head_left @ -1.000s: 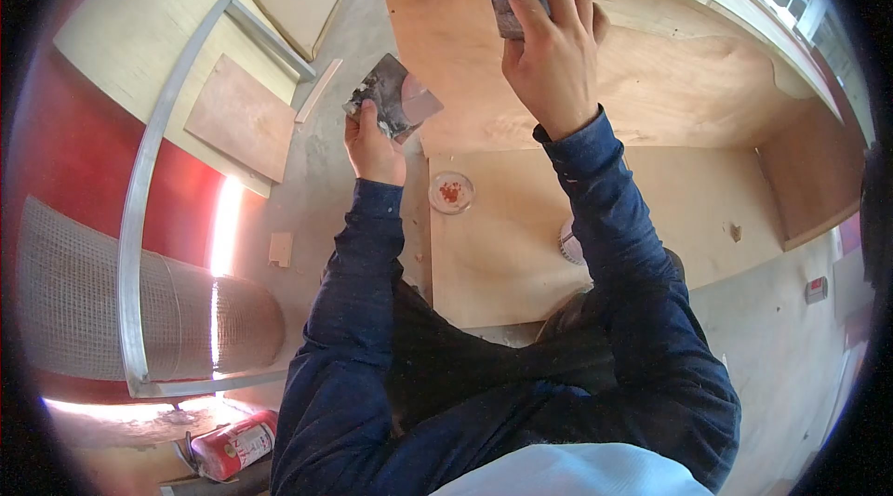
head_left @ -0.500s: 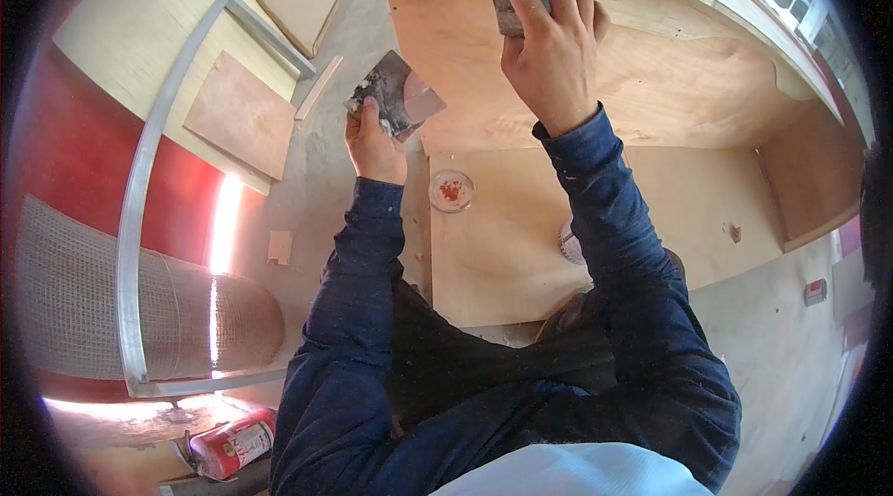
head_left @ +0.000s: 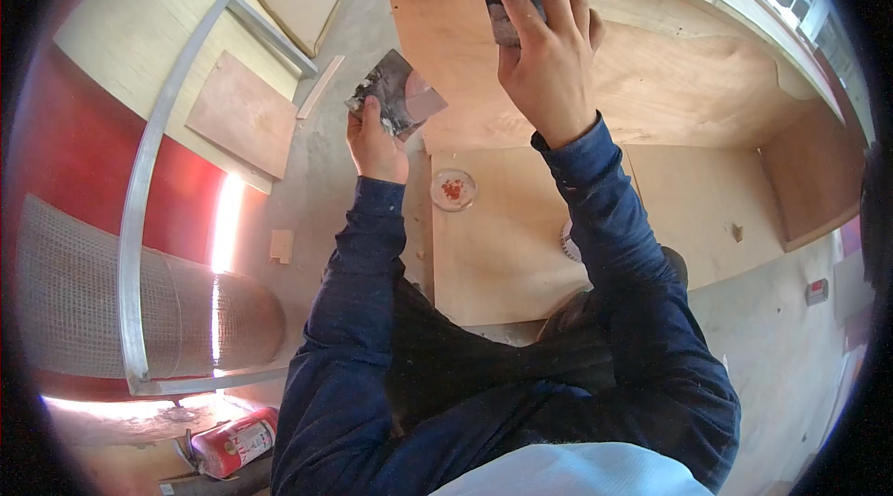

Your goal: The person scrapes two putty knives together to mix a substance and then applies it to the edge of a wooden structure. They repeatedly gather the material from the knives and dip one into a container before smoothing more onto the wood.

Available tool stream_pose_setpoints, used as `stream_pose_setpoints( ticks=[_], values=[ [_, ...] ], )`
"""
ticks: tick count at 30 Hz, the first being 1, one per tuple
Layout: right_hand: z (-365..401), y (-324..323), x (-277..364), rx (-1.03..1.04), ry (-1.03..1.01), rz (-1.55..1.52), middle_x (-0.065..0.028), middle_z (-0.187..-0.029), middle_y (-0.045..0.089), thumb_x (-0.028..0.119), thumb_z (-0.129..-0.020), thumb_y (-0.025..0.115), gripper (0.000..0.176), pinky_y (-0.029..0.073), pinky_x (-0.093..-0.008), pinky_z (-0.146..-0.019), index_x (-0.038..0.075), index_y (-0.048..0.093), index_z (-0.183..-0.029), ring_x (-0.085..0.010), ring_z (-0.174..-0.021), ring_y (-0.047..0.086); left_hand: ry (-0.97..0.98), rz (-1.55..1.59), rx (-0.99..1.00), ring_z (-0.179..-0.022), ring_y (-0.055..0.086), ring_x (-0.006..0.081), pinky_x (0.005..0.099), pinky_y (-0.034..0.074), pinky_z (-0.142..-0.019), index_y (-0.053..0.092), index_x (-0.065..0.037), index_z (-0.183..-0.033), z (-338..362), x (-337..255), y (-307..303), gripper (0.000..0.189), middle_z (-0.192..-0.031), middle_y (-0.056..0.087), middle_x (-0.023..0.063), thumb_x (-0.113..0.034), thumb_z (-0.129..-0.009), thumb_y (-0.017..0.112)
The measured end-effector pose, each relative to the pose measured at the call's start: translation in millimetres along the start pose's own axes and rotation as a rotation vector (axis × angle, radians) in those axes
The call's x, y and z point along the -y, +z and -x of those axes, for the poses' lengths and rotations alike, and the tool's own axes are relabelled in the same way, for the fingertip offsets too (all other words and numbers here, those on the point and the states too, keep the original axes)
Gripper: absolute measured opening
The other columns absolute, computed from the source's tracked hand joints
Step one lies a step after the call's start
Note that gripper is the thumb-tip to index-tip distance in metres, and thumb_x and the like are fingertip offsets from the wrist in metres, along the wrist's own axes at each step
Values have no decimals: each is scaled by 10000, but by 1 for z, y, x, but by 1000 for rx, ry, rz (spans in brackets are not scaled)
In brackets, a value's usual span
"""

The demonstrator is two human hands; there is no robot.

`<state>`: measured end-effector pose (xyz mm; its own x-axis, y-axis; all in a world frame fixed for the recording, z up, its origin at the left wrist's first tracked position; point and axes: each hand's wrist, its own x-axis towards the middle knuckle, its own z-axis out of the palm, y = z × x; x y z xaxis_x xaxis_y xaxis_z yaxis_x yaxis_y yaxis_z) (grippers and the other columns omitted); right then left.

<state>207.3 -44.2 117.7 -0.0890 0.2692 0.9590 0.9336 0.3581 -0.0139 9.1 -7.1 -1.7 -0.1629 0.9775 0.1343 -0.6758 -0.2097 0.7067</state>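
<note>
My left hand (head_left: 379, 150) is closed on a metal putty scraper (head_left: 402, 92), thumb on top. Pale filler and dark smears mark the blade's face. Fingers spread over its back, my right hand (head_left: 551, 73) grips a second flat scraper (head_left: 503, 29). That blade lies against the upper part of an upright plywood panel (head_left: 651, 78), just below its top edge. Whether filler sits under the blade is hidden.
A round clear dish (head_left: 454, 190) with reddish bits lies on the plywood base (head_left: 502, 264). Beyond my right forearm is a partly hidden round container (head_left: 570, 243). At left are a metal frame (head_left: 137, 217), rolled wire mesh (head_left: 102, 301) and a fire extinguisher (head_left: 233, 445).
My right hand and its scraper have slid slightly down the panel and a little to the left. The left hand with its scraper has barely moved.
</note>
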Motion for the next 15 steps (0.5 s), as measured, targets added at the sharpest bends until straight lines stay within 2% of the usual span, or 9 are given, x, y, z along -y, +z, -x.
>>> stream_pose_setpoints(
  ticks=[3,5,15],
  values=[
    [-9,-6,1,-38,-13,-1,-46,-1385,521,-38,-674,679,740,335,-472,-1017,265,584,-1343,-299,-1276,467,9,20,-3,-1058,662,266,500,604,-796,518,-114,-1247,-1,1,-1,245,-1203,639,99,-180,-1012,500],
    [-16,-17,5,83,-22,-22,-141,-1351,526,-12,-846,582,525,318,-478,-995,127,576,-1353,-345,-1294,424,12,22,5,-1061,662,266,500,603,-796,519,-116,-1246,-2,2,-3,247,-1208,637,98,-183,-1009,507],
    [-15,-6,4,21,9,-110,-148,-1376,510,-42,-833,586,564,319,-493,-1031,128,564,-1371,-360,-1321,398,19,27,4,-1058,658,268,509,600,-794,516,-111,-1227,2,-2,0,235,-1208,631,92,-193,-1006,515]
  ],
)
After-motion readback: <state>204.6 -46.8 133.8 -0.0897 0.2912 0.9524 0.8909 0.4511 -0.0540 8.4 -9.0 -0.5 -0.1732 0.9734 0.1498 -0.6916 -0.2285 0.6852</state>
